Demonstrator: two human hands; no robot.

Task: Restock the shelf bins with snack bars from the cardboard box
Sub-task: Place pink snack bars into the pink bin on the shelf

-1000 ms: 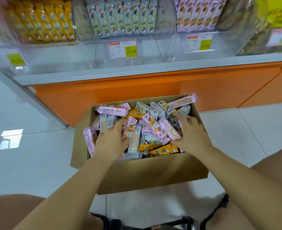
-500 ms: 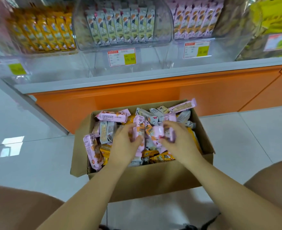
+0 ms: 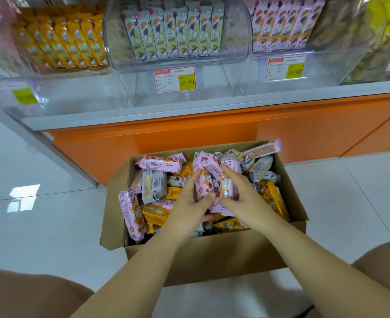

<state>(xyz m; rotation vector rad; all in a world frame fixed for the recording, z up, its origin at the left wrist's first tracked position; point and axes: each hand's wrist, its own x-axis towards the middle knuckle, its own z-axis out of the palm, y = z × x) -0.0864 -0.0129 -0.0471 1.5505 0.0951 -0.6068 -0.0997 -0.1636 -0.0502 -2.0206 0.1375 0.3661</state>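
Snack bars [image 3: 152, 187] heaped loose in the cardboard box [image 3: 212, 258] on the white floor [image 3: 51, 226], just before the orange counter [image 3: 189, 134]. Left hand [image 3: 187, 205] and right hand [image 3: 247, 200] close together over the heap, fingers curled round a bunch of pink bars [image 3: 206, 175] (number unclear). Higher up, clear shelf bins [image 3: 237, 26] lined with upright yellow, grey and pink bars.

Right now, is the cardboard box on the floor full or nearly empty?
Full: the cardboard box is heaped with snack bars to its rim, one pink bar poking over the far edge.
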